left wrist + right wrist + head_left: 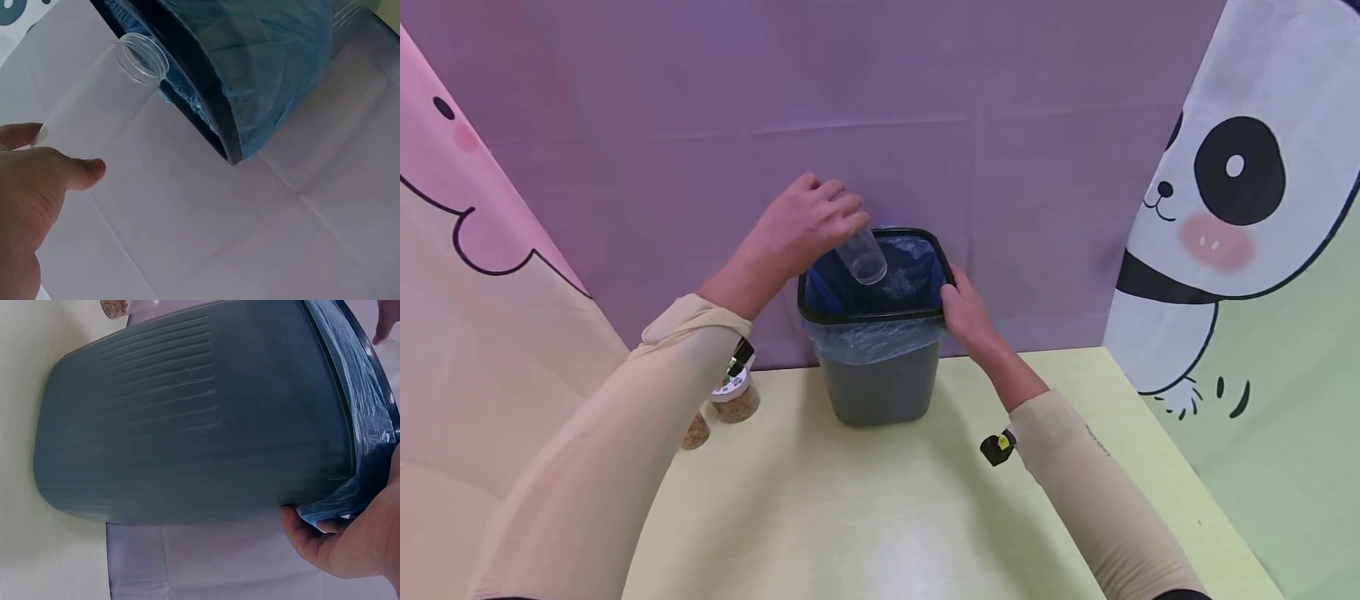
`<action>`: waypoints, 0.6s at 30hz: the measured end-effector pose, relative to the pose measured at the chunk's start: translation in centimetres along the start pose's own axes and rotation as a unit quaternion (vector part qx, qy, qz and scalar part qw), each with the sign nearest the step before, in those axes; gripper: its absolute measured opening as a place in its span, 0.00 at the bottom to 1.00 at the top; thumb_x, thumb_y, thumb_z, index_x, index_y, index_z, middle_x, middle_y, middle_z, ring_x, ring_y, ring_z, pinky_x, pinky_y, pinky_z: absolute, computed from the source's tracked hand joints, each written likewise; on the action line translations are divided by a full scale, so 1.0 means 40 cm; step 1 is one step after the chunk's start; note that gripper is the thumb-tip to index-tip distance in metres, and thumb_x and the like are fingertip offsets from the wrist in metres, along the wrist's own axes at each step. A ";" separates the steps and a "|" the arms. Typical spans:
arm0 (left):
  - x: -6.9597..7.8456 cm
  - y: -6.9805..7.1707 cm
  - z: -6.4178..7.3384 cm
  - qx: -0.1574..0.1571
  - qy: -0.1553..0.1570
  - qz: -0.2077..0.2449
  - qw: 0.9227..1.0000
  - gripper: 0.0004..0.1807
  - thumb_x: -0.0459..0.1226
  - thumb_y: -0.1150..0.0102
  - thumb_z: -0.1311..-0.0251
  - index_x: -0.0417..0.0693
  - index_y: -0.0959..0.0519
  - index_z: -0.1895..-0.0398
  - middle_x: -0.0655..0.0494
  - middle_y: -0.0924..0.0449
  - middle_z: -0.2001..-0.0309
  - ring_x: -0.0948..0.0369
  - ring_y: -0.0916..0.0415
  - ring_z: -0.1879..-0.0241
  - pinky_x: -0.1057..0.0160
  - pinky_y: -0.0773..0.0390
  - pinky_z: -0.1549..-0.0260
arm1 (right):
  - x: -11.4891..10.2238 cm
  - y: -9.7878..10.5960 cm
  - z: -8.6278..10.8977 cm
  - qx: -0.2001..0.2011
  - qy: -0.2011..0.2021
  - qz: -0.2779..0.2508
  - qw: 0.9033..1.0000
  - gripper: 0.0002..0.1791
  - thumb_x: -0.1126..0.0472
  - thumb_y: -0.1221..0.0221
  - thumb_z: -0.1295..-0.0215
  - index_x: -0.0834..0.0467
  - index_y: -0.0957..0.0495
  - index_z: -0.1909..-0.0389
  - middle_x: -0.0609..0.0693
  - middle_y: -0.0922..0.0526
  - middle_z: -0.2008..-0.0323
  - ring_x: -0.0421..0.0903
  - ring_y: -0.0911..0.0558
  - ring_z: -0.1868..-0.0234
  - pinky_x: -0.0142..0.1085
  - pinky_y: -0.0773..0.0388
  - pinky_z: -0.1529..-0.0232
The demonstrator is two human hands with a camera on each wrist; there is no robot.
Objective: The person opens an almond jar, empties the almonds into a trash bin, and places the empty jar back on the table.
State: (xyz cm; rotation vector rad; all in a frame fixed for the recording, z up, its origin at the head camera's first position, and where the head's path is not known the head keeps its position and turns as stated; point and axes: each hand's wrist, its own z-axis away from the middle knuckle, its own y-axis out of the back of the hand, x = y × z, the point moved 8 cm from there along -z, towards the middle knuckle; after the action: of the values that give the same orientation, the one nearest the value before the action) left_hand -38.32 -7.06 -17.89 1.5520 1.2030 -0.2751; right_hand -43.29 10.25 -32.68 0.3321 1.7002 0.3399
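Note:
My left hand [812, 221] grips a clear plastic jar [864, 258] near its base. The jar is tilted, its threaded, lidless mouth [142, 59] pointing down over the open top of a grey trash bin [880, 387]. Nothing shows inside the see-through wall. A blue trash bag [880, 340] lines the bin and folds over outside, beneath the black rim [880, 317]. At the bin's right side my right hand [967, 317] holds the rim, and in the right wrist view its thumb and fingers close on the bag-covered edge [334, 509].
Two jars stand left of the bin, partly behind my left sleeve: a white-lidded jar [735, 398] with brown contents and another brown-filled jar [696, 433]. The pale table [880, 517] ends at a purple backdrop [880, 100]. Panels with cartoon animals flank both sides.

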 end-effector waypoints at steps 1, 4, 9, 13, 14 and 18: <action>-0.005 0.002 0.004 0.007 0.009 -0.001 1.000 0.24 0.28 0.36 0.56 0.45 0.29 0.52 0.48 0.28 0.51 0.50 0.33 0.53 0.54 0.31 0.60 | 0.000 -0.001 0.000 -0.001 0.001 0.001 1.000 0.28 0.55 0.67 0.38 0.48 0.50 0.34 0.47 0.46 0.36 0.46 0.47 0.37 0.45 0.49 0.41; -0.025 0.006 0.021 0.024 0.042 0.010 0.999 0.20 0.28 0.38 0.54 0.44 0.28 0.55 0.48 0.27 0.53 0.50 0.33 0.53 0.54 0.32 0.60 | -0.001 -0.003 -0.003 -0.001 0.007 0.001 1.000 0.29 0.55 0.66 0.38 0.49 0.50 0.34 0.47 0.46 0.36 0.46 0.47 0.37 0.45 0.48 0.41; -0.054 -0.014 0.062 0.019 0.119 0.045 0.992 0.12 0.31 0.45 0.47 0.40 0.30 0.58 0.46 0.25 0.57 0.49 0.31 0.57 0.51 0.33 0.60 | 0.006 0.002 -0.006 0.003 0.004 0.004 1.000 0.29 0.56 0.67 0.38 0.50 0.51 0.34 0.47 0.47 0.35 0.46 0.48 0.36 0.45 0.49 0.41; -0.076 -0.042 0.104 -0.005 0.190 0.048 0.981 0.10 0.33 0.53 0.43 0.39 0.34 0.59 0.44 0.25 0.62 0.47 0.31 0.62 0.49 0.37 0.58 | 0.009 0.005 -0.006 0.001 0.002 0.001 1.000 0.29 0.56 0.67 0.38 0.50 0.51 0.34 0.47 0.47 0.35 0.46 0.48 0.36 0.46 0.49 0.41; -0.081 -0.049 0.114 -0.013 0.204 0.049 0.978 0.10 0.34 0.54 0.43 0.39 0.34 0.59 0.44 0.26 0.63 0.47 0.31 0.63 0.49 0.38 0.58 | 0.009 0.005 -0.006 0.000 0.003 -0.002 1.000 0.29 0.56 0.67 0.38 0.50 0.51 0.34 0.47 0.47 0.35 0.46 0.48 0.36 0.46 0.50 0.41; -0.096 -0.085 0.152 -0.073 0.254 0.053 0.963 0.18 0.35 0.53 0.44 0.37 0.39 0.52 0.43 0.32 0.61 0.45 0.36 0.63 0.49 0.40 0.62 | 0.007 0.011 -0.007 0.001 0.008 -0.003 1.000 0.28 0.55 0.67 0.38 0.50 0.50 0.34 0.47 0.46 0.36 0.46 0.47 0.37 0.46 0.49 0.41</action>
State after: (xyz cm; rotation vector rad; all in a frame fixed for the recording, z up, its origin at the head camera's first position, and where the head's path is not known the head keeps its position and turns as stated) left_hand -40.29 -14.61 -19.47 1.5984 1.4866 0.2995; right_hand -43.59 10.76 -32.71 0.3261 1.7163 0.3378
